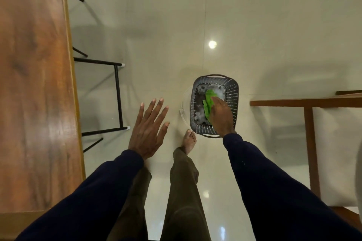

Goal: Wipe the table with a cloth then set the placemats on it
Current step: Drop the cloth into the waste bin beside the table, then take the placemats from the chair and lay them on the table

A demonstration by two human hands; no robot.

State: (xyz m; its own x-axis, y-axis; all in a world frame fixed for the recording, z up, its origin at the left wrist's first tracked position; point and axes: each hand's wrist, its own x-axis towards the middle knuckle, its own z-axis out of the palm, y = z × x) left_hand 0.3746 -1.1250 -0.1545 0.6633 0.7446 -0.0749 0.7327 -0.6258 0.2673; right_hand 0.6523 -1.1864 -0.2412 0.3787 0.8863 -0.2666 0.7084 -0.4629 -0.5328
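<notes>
Down in the basket (pixel 234 92) on the floor, the right hand (pixel 220 115) has its grip on the green cloth (pixel 208 101). You only see the back of the hand, so I can't tell how tightly the fingers are curled under it, but the cloth is bunched right against the palm and sticking out to the left, so I'd call it grabbed or about to be. Underneath the cloth there's some grey-white mottled stuff lining the bottom. Could be the placemats, could be something else, honestly can't tell from up here.

The left hand (pixel 149 129) is holding nothing: flat, fingers fanned wide, hovering in the air between the basket and the worktop (pixel 35 76). Looks like a balance thing to me, since the person is bending over with one bare foot (pixel 189 141) planted just beside the basket's near rim.

That wooden worktop runs up the left edge with its black metal legs (pixel 117 96) showing below. It's bare where visible, and well apart from the cloth, so my read is the wiping hasn't started and this is just the fetch-the-cloth step. A second wooden piece of furniture (pixel 309 123) sits off to the right, out of play.
</notes>
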